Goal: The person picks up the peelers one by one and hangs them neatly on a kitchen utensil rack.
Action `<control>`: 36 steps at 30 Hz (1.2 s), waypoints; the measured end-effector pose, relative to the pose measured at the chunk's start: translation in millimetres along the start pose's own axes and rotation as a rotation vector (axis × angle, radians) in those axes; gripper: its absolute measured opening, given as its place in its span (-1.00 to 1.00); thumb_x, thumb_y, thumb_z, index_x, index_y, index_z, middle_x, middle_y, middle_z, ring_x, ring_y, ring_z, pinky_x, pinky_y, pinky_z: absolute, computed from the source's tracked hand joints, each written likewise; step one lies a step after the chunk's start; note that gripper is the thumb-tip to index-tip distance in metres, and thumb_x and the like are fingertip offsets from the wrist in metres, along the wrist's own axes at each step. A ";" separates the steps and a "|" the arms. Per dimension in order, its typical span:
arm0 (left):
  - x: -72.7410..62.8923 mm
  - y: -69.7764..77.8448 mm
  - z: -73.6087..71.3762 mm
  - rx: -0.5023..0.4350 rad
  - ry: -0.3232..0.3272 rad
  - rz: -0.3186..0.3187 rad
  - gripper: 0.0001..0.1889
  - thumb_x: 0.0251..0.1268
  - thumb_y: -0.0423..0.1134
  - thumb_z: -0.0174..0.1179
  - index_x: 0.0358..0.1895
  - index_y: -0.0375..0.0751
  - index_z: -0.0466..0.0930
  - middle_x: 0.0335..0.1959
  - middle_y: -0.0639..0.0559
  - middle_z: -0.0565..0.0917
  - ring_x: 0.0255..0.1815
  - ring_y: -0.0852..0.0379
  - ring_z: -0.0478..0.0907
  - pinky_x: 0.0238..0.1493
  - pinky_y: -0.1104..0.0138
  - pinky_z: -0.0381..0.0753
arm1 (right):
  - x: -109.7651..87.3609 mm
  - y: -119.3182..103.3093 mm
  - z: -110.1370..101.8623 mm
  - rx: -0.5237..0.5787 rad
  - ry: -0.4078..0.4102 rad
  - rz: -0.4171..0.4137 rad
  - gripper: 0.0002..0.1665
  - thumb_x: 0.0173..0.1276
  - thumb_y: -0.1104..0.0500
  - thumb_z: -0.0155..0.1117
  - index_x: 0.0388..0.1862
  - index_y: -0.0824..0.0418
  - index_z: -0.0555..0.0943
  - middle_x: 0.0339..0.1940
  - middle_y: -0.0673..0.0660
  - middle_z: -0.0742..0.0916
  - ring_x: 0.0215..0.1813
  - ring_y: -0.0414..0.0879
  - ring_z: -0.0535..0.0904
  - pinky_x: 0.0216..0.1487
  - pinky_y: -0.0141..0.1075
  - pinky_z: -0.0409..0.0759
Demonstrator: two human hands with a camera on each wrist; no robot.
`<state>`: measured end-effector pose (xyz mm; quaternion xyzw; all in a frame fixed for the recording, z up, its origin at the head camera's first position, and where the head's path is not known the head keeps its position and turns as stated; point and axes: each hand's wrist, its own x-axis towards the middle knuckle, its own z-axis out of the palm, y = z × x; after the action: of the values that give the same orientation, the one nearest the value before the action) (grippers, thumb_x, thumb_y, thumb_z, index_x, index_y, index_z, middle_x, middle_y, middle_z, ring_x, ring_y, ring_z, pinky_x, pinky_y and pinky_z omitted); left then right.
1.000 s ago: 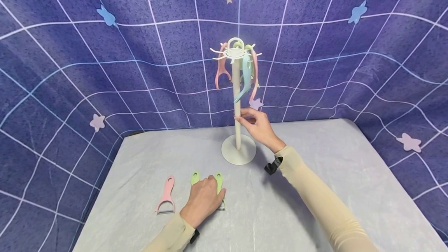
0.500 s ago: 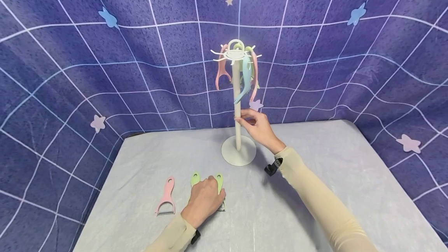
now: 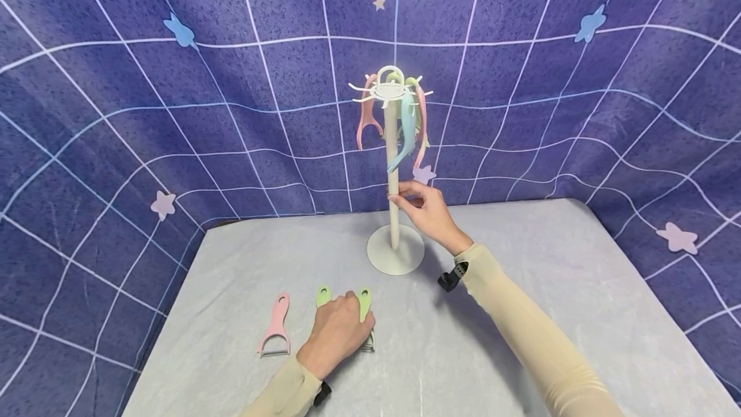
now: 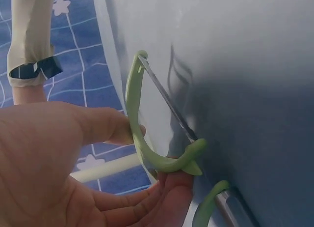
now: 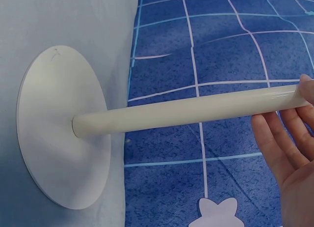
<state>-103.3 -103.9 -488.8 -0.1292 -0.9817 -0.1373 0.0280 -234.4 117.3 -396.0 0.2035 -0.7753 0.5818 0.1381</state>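
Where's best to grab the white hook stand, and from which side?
Probably pinch the white hook stand by its slim pole, from the right, between the base and the hanging peelers. The upright, round pole suits pinching, as the right hand shows; higher up, peelers get in the way.

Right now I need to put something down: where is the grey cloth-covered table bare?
The table is bare left of the white round-based stand, behind the pink plastic Y-shaped peeler lying there, and right of the beige right sleeve. Crowded: around the left hand, which pinches one light-green plastic peeler beside a second light-green peeler.
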 end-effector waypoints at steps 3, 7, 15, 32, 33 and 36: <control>-1.0 -0.4 -0.8 -0.016 -0.008 0.001 -0.63 0.35 -0.08 0.38 -0.45 -0.27 0.49 -0.66 -0.05 0.49 -0.65 -0.05 0.54 -0.63 0.10 0.58 | -0.1 0.3 0.2 -0.002 -0.003 0.000 -0.78 0.50 0.38 0.39 0.06 0.45 0.74 -0.07 0.39 0.82 -0.03 0.29 0.78 0.06 -0.08 0.81; -1.2 -0.7 -2.7 -0.027 -0.014 -0.010 -0.63 0.35 -0.07 0.37 -0.42 -0.28 0.50 -0.64 -0.07 0.50 -0.63 -0.08 0.56 -0.61 0.08 0.59 | 0.0 1.0 0.4 -0.003 -0.004 0.004 -0.78 0.50 0.38 0.40 0.06 0.45 0.75 -0.07 0.39 0.82 -0.02 0.29 0.77 0.09 -0.03 0.81; 1.8 -3.5 -7.8 -0.050 0.025 -0.030 -0.64 0.40 -0.05 0.35 -0.37 -0.25 0.49 -0.59 -0.08 0.56 -0.60 -0.09 0.58 -0.60 0.05 0.56 | -0.1 0.6 -0.3 -0.002 0.003 0.005 -0.78 0.51 0.38 0.39 0.07 0.45 0.75 -0.07 0.41 0.82 0.02 0.31 0.75 0.13 0.18 0.76; 17.7 -11.5 -24.9 -0.268 0.230 -0.009 -0.65 0.57 -0.01 0.24 0.16 -0.18 0.65 -0.37 0.20 0.67 -0.44 0.20 0.60 -0.45 0.18 0.63 | -0.6 -1.1 -0.5 -0.012 0.003 -0.014 -0.78 0.50 0.38 0.40 0.05 0.45 0.75 -0.08 0.39 0.82 0.01 0.29 0.76 0.10 0.12 0.78; 18.9 -12.0 -26.1 -0.291 0.247 -0.008 -0.64 0.59 0.01 0.23 0.19 -0.15 0.65 -0.32 0.20 0.70 -0.42 0.22 0.62 -0.42 0.18 0.65 | -0.7 -1.4 -0.5 -0.016 0.004 -0.014 -0.78 0.50 0.38 0.40 0.05 0.45 0.75 -0.08 0.39 0.83 0.01 0.29 0.75 0.10 0.09 0.78; 21.9 -14.1 -29.6 -0.341 0.302 0.001 -0.63 0.61 0.02 0.20 0.25 -0.11 0.62 -0.22 0.20 0.75 -0.33 0.24 0.69 -0.35 0.14 0.70 | -0.7 -1.5 -0.5 -0.022 0.004 -0.013 -0.78 0.50 0.38 0.40 0.06 0.45 0.75 -0.08 0.39 0.83 0.02 0.28 0.75 0.09 0.07 0.78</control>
<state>-127.5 -119.8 -462.1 -0.1105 -0.9289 -0.3190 0.1523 -233.1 117.5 -394.9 0.2060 -0.7798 0.5728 0.1459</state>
